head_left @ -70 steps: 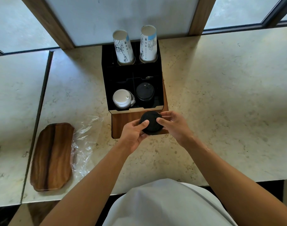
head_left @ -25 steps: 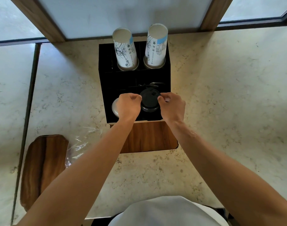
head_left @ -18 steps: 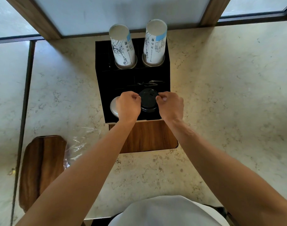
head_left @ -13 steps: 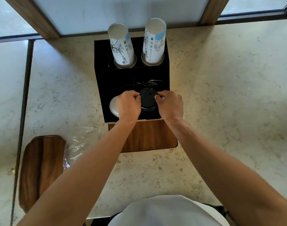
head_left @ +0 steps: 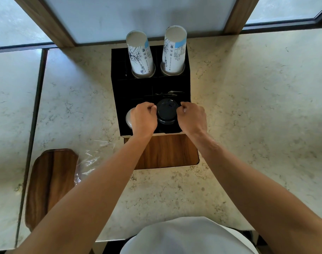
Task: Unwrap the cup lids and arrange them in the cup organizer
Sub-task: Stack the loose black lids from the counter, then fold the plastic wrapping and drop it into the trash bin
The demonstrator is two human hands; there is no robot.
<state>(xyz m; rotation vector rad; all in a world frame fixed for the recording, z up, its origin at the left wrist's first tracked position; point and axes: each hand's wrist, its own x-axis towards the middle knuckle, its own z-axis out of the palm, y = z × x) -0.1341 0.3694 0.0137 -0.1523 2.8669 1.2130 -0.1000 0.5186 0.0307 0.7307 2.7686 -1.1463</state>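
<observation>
A stack of black cup lids stands in the front right compartment of the black cup organizer. My left hand and my right hand flank the stack, fingers curled, thumbs and fingertips pressed against its rim on either side. A stack of white lids sits in the front left compartment, mostly hidden under my left hand. Two stacks of upside-down printed paper cups stand in the organizer's back row.
The organizer's wooden front panel faces me on the marble counter. Crumpled clear plastic wrap lies left of it, beside a wooden tray. A seam splits the counter at the left. Windows run behind.
Both hands carried the black lids from in front of the organizer up into the front right compartment. Over the last second the hands have barely moved.
</observation>
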